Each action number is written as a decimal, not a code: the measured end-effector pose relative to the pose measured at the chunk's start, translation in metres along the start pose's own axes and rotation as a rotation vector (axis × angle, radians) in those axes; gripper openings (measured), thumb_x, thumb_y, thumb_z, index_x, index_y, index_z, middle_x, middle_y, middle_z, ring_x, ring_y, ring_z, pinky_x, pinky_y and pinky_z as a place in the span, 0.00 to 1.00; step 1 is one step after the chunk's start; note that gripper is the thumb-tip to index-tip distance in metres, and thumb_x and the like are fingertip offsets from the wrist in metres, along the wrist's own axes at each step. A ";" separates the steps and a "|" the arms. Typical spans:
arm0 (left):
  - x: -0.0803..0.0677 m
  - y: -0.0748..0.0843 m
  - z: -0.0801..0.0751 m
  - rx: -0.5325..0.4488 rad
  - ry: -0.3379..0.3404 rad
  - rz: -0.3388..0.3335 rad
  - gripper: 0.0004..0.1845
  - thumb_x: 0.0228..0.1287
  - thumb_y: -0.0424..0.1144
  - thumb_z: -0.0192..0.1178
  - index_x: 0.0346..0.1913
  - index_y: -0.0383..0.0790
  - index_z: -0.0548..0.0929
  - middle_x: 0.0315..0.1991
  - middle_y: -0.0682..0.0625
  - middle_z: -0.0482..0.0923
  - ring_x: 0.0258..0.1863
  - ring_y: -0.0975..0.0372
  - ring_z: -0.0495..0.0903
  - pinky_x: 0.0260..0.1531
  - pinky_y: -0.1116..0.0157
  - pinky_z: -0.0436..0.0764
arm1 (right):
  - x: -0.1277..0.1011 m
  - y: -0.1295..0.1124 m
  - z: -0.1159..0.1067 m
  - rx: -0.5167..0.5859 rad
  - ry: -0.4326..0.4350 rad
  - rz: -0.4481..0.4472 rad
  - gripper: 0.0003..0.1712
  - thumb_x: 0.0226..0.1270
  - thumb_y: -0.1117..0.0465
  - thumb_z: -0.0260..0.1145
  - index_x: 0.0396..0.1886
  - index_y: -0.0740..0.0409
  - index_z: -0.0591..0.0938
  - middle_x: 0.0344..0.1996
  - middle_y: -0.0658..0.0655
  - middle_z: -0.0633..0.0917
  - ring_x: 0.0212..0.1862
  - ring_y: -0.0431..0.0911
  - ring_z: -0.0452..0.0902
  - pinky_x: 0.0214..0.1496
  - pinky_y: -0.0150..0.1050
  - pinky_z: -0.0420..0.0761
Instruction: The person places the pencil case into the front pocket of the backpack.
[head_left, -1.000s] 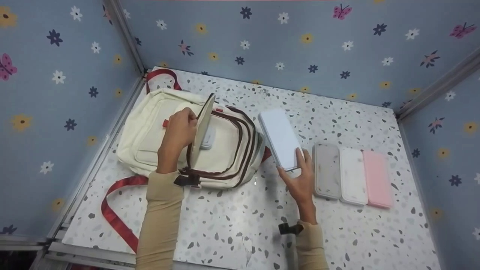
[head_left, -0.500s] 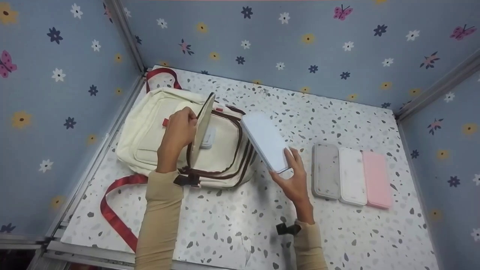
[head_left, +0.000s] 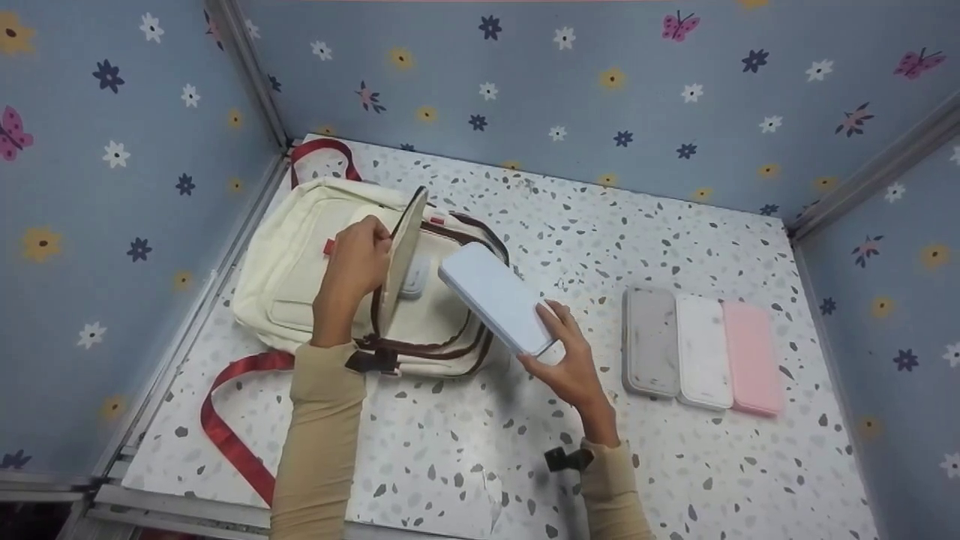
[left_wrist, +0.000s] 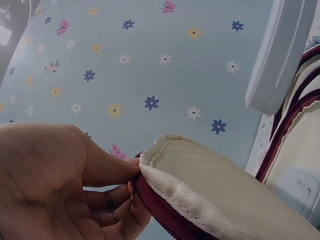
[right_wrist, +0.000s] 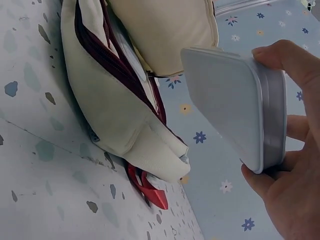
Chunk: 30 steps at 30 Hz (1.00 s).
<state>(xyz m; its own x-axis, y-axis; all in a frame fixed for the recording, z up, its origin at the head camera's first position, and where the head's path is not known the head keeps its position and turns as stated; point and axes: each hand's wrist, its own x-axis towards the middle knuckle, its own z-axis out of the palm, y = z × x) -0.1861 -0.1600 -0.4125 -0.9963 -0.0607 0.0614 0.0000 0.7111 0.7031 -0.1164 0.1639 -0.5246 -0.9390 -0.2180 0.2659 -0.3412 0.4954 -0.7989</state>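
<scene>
Head view: left hand [head_left: 358,262] pinches the raised flap [head_left: 403,251] of the cream backpack [head_left: 300,262] at 9 o'clock on the table [head_left: 465,442]. Right hand [head_left: 570,364] grips the pale blue tin [head_left: 495,298] by its near end; the tin has moved left since the earlier frame and now overlaps the open bag. Three cases [head_left: 701,349] lie at 3 o'clock.

Left wrist view: thumb and fingers [left_wrist: 112,200] curl on the flap edge [left_wrist: 170,185].

Right wrist view: fingers [right_wrist: 287,57] wrap the tin [right_wrist: 225,100], just beside the backpack [right_wrist: 115,85].
</scene>
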 end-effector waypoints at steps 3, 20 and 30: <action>0.001 -0.001 0.000 -0.003 -0.001 0.006 0.08 0.68 0.31 0.49 0.42 0.28 0.76 0.40 0.36 0.78 0.44 0.46 0.76 0.48 0.51 0.72 | 0.002 -0.003 0.002 0.012 -0.046 0.004 0.43 0.50 0.55 0.75 0.68 0.49 0.70 0.70 0.58 0.65 0.71 0.57 0.58 0.63 0.56 0.67; 0.000 0.001 0.000 0.012 -0.013 0.002 0.09 0.69 0.31 0.48 0.43 0.28 0.76 0.41 0.35 0.78 0.46 0.45 0.75 0.50 0.50 0.71 | 0.004 -0.005 0.020 0.022 -0.301 -0.045 0.42 0.48 0.51 0.73 0.67 0.51 0.72 0.68 0.60 0.67 0.65 0.55 0.65 0.60 0.53 0.69; -0.001 0.002 -0.001 0.003 -0.005 -0.003 0.08 0.69 0.31 0.49 0.43 0.29 0.76 0.40 0.36 0.78 0.45 0.46 0.75 0.49 0.50 0.72 | 0.016 -0.009 0.032 -0.013 -0.418 -0.008 0.43 0.49 0.48 0.71 0.67 0.50 0.71 0.69 0.61 0.65 0.66 0.56 0.65 0.61 0.53 0.69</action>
<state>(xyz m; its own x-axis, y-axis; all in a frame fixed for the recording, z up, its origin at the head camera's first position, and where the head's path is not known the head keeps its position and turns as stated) -0.1854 -0.1586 -0.4104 -0.9967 -0.0594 0.0561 -0.0030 0.7128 0.7014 -0.1266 0.1287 -0.5301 -0.8391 -0.5433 0.0275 -0.3511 0.5022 -0.7903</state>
